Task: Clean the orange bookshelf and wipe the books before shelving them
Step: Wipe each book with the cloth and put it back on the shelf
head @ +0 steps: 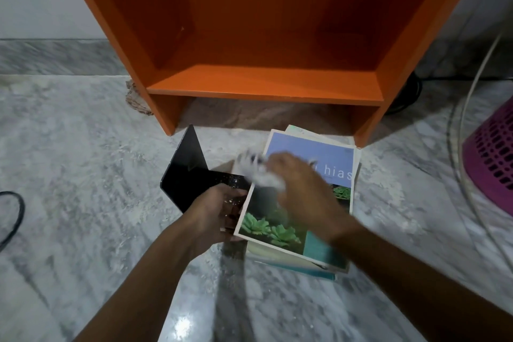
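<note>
Blue plant-cover book (311, 153) at frame centre atop a book stack (319, 272), left edge gripped by the left hand (219, 211), fingers curled, white cloth (258, 172) clutched in the blurred right hand (299, 189), orange bookshelf (263, 83) set above.

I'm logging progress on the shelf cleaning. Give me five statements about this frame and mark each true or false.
1. The orange bookshelf has books on its visible shelf. False: that shelf holds none; the books lie on the marble floor.
2. The right hand holds a white cloth over the succulent-cover book. True.
3. The left hand is at that book's left edge. True.
4. The black book stands on the shelf. False: it is on the floor, left of the stack.
5. The purple basket is at the far left. False: it is at the right edge.
</note>
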The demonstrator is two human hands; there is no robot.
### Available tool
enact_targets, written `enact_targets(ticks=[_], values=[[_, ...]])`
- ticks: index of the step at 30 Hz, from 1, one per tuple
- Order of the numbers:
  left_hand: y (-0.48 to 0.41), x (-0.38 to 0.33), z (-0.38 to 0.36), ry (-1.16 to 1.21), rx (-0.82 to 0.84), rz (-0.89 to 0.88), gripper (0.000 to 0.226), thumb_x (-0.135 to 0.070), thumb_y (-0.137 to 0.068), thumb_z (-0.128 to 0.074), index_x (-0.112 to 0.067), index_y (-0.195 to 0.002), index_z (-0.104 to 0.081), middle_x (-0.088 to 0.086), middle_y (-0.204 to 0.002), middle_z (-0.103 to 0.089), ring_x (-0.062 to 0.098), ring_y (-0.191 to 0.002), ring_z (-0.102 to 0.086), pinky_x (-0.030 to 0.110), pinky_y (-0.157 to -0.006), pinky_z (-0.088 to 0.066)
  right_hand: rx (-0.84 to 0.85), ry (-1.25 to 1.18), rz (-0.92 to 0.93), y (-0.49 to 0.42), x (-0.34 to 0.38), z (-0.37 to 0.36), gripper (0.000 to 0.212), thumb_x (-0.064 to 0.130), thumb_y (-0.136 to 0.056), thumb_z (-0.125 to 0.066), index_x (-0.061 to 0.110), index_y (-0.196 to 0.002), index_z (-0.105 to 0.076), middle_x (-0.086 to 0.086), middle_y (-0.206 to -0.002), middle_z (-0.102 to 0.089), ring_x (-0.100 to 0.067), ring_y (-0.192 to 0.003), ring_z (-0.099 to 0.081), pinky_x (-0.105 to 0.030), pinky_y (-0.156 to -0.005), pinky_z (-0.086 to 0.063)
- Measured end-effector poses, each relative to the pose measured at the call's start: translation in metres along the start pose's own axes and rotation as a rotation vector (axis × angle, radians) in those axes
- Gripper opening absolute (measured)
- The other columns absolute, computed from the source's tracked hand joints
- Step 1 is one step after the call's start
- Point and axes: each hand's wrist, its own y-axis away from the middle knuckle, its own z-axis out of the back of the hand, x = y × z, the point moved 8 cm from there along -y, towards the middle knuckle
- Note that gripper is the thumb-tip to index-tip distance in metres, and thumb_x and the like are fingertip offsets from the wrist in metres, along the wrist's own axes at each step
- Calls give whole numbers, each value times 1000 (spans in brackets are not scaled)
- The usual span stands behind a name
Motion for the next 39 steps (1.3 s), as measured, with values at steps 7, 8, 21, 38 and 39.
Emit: enact_targets(ticks=[7,8,21,38,39], values=[[-14,3,4,-20,-6,-6,39,-41,-97,-51,-7,-101,-70,11,-70,-66,20,-53,-58,28,-55,-47,142,-61,228,55,30,-17,69,1,-69,-67,32,-129,-54,5,-136,-52,-16,-115,-51,-31,-86,-51],[-15,3,3,-62,-2,-34,30,-33,-95,-57,-8,-104,-71,11,-70,-67,19,-51,-56,29,-54,-50,117,-72,150,46,15,-12,70,-3,-72,-63,33,-131,-54,8,-138,-49,-11,-118,-45,-26,-89,-48],[-19,-20,7,-239,-286,-204,25,-25,-94,-56,-16,-73,-65,5,-65,-54,18,-56,-46,27,-60,-41,-71,-250,-160,1,-50,5,52,-10,-74,-65,11,-121,-65,1,-121,-58,-11,-109,-53,2,-90,-28],[-27,-51,-30,-381,-152,-468,22,5,-91,-59,-7,-106,-69,-3,-73,-66,9,-58,-58,16,-47,-42,-2,-299,-109,16,-35,13,51,-7,-79,-65,17,-124,-64,10,-121,-55,-4,-105,-51,-16,-89,-44],[-28,-50,-30,-375,-170,-476,19,1,-90,-62,-8,-105,-69,-3,-70,-65,11,-60,-56,16,-47,-41,60,-177,-80,11,-39,11,57,-7,-79,-65,19,-129,-61,8,-129,-52,-9,-112,-48,-23,-91,-47]])
